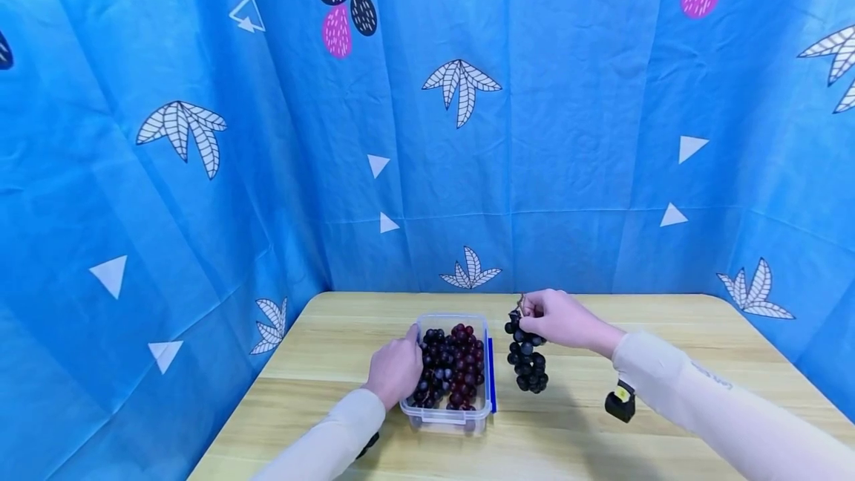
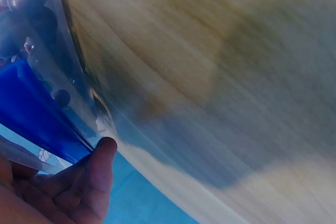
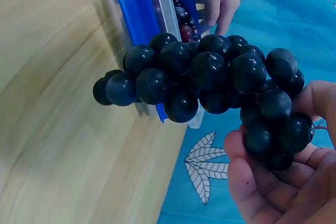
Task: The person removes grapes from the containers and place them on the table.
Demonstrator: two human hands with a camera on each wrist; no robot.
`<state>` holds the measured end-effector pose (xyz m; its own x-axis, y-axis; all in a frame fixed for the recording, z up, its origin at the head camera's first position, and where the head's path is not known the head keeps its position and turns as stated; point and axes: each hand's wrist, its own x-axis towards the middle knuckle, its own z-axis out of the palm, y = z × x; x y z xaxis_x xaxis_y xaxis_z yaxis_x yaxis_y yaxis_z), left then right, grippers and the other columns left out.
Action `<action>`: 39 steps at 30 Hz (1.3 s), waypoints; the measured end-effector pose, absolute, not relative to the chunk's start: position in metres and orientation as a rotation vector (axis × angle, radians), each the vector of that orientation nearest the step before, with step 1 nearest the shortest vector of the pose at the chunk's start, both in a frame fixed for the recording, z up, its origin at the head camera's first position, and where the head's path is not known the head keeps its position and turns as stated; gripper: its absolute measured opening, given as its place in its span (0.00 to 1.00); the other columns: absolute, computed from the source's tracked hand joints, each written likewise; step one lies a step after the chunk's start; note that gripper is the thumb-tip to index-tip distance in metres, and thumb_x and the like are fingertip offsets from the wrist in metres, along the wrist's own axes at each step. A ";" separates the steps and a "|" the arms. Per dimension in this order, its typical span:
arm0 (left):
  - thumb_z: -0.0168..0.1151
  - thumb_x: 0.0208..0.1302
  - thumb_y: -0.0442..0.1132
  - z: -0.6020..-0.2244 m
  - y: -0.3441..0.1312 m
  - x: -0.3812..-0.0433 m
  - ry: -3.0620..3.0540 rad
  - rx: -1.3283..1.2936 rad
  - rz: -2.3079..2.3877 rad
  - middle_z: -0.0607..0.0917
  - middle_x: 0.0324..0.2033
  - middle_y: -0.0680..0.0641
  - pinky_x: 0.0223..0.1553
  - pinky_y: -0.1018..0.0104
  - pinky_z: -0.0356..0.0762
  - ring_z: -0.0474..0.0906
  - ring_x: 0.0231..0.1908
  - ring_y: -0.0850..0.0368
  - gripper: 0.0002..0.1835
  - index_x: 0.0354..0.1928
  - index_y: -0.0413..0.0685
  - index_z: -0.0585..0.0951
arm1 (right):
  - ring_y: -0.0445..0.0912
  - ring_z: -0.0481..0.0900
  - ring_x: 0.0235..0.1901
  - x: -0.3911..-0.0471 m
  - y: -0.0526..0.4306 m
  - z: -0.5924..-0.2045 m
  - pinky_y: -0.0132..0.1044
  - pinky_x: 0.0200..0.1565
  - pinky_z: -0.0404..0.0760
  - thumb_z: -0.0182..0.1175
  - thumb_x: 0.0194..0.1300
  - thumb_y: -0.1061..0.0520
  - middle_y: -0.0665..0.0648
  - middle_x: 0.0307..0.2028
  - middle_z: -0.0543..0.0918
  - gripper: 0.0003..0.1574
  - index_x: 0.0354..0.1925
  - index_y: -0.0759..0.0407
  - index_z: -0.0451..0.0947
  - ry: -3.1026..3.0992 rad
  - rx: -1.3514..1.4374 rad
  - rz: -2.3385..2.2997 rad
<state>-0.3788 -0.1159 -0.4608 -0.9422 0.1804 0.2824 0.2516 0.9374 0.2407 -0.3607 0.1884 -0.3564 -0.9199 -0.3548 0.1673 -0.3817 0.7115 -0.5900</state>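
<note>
My right hand [image 1: 559, 318] pinches a bunch of black grapes [image 1: 528, 368] by its stem end, and the bunch hangs down over the table. In the right wrist view, its round grapes [image 3: 210, 70] fill the middle, with fingers and thumb around the stem end. To its left stands a clear plastic container [image 1: 449, 416] with blue side clips. Inside lie dark grapes [image 1: 437, 355] beside reddish grapes [image 1: 469, 362]. My left hand [image 1: 394, 368] holds the container's left side at the rim; the left wrist view shows its curled fingers by a blue clip [image 2: 39, 111].
Under everything is a light wood-grain table [image 1: 320, 362]. A blue patterned curtain [image 1: 568, 132] hangs around its back and sides. Each wrist wears a small black device, the right one [image 1: 620, 402] hanging below the sleeve.
</note>
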 end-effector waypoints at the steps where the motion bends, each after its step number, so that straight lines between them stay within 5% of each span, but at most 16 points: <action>1: 0.42 0.68 0.43 -0.461 -0.116 -0.379 -2.836 -0.322 -0.398 0.68 0.10 0.53 0.10 0.64 0.61 0.62 0.08 0.59 0.26 0.67 0.45 0.63 | 0.39 0.64 0.16 -0.360 0.189 -0.357 0.32 0.21 0.65 0.58 0.54 0.57 0.46 0.16 0.67 0.08 0.22 0.53 0.68 -2.871 0.625 1.014; 25: 0.42 0.69 0.42 -0.462 -0.116 -0.377 -2.828 -0.346 -0.425 0.68 0.10 0.54 0.09 0.66 0.62 0.61 0.07 0.61 0.26 0.67 0.46 0.62 | 0.39 0.67 0.15 -0.363 0.189 -0.398 0.41 0.19 0.77 0.56 0.56 0.59 0.48 0.18 0.68 0.08 0.24 0.57 0.67 -2.881 0.613 1.275; 39: 0.43 0.69 0.42 -0.462 -0.116 -0.377 -2.809 -0.342 -0.431 0.67 0.10 0.54 0.09 0.65 0.61 0.62 0.08 0.61 0.25 0.66 0.45 0.63 | 0.42 0.70 0.17 -0.376 0.188 -0.408 0.38 0.20 0.76 0.56 0.58 0.60 0.50 0.19 0.67 0.08 0.25 0.58 0.67 -2.821 0.449 1.339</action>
